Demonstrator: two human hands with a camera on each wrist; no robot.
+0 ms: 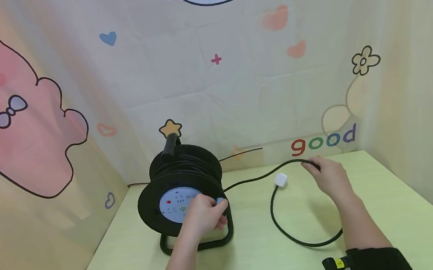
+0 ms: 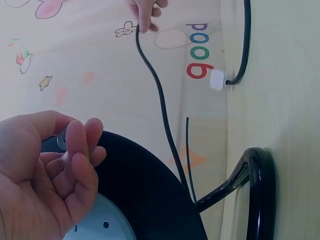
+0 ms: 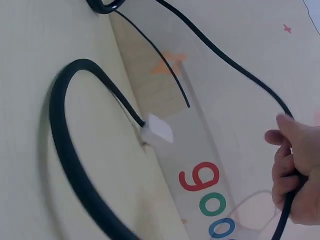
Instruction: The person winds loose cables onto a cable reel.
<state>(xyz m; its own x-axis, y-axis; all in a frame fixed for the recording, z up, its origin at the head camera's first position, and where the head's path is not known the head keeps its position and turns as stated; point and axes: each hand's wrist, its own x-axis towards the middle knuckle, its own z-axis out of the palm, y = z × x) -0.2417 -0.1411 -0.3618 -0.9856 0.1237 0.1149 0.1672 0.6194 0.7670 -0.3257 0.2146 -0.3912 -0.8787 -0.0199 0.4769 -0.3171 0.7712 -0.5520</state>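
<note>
A black cable reel (image 1: 149,208) with a pale blue socket panel (image 1: 170,206) stands on the table, black cable wound round its drum. My left hand (image 1: 203,214) pinches a small grey-blue knob (image 2: 61,140) near the right edge of the reel's front disc. Off to the right, my right hand (image 1: 330,177) grips the black cable (image 1: 258,178), its fingers curled round it in the right wrist view. The cable runs raised from the reel to that hand. Its far end curves over the table to a white plug (image 1: 280,180).
The reel rests on a black tubular stand (image 1: 215,244) and has a handle (image 1: 169,146) on top. Behind it hangs a printed curtain (image 1: 197,90) at the back edge of the pale green table (image 1: 248,251). A thin dark line (image 1: 241,154) shows behind the reel.
</note>
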